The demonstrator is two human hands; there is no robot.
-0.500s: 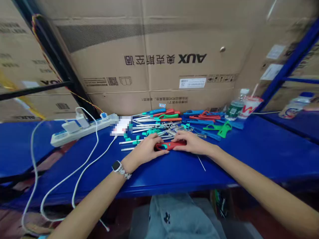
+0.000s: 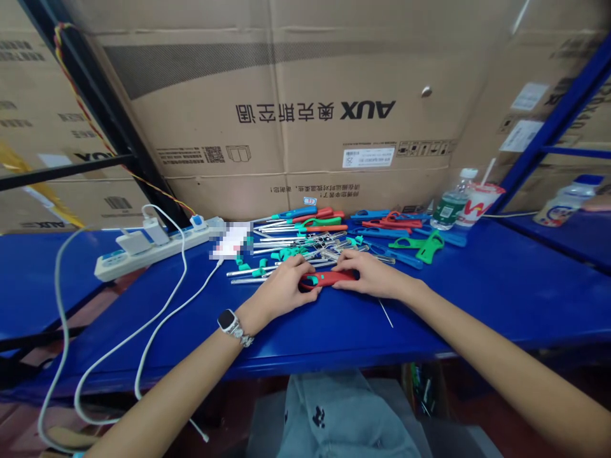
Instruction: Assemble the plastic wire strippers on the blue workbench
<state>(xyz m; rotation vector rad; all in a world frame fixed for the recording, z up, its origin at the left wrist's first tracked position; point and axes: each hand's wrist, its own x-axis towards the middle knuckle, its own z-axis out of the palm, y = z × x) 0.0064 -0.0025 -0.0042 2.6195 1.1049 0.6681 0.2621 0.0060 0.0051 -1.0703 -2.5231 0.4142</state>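
A red lighter handle with a green trigger and button lies level between my hands, just above or on the blue tabletop. My left hand grips its left end, fingers over the far side and thumb along the near side. Closed on the right end is my right hand. Just beyond my fingers lie metal lighter tubes and small green plastic triggers. A thin metal rod rests on the table near my right wrist.
Blue, red and green lighter shells are heaped behind and right. A water bottle and a paper cup stand farther right. At left are a power strip, white cables and a blurred phone. A cardboard box walls the back.
Both hands keep hold of the red lighter handle in almost the same place. The handle looks slightly turned, and my left wrist has shifted a little. The other things stay where they were.
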